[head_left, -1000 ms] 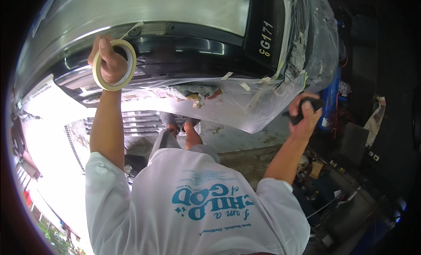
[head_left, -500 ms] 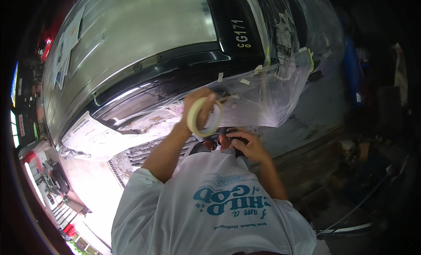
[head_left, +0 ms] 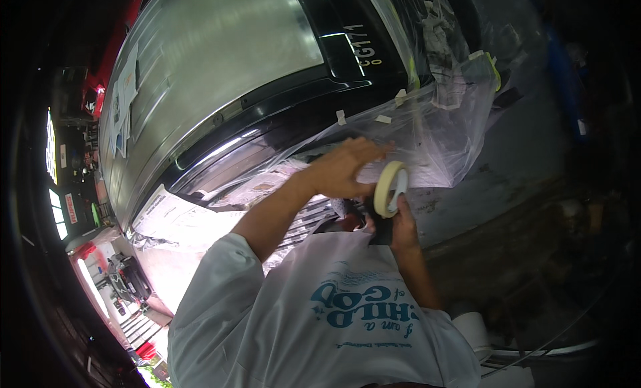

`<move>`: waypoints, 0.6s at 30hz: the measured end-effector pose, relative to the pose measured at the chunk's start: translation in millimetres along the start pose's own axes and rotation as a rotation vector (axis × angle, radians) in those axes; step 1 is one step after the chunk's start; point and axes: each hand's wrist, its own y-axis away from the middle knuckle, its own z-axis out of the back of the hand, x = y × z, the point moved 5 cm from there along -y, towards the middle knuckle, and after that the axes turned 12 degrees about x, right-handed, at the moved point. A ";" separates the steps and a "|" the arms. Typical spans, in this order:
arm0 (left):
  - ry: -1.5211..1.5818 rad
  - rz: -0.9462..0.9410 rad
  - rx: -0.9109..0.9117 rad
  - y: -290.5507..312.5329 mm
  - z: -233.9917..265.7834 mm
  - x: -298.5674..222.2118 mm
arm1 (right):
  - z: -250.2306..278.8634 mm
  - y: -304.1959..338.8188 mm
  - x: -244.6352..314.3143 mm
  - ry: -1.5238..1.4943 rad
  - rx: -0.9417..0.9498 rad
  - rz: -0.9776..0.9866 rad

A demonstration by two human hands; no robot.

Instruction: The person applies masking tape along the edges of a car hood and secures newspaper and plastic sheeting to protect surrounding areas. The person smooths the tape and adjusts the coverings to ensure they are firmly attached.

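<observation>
Although clear film already drapes the vehicle at its lower right, with a few short tape pieces near its upper edge, the covering looks only partly fastened, since those pieces sit well apart. The silver panel is largely bare. Between the hands, the tape roll is gripped by the right hand; the left hand spreads beside it, thumb apart from fingers. Whether a fresh strip is pulled out, I cannot tell.
</observation>
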 end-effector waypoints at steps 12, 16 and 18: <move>-0.915 0.822 -0.025 -47.0 67.7 110.7 | 75.7 48.8 34.6 0.173 -0.229 0.199; -0.736 0.781 0.061 -43.2 58.9 79.1 | 78.2 47.3 36.5 0.172 -0.191 0.216; -0.603 0.765 0.153 -49.1 56.8 54.0 | 78.6 47.3 43.5 0.160 -0.268 0.237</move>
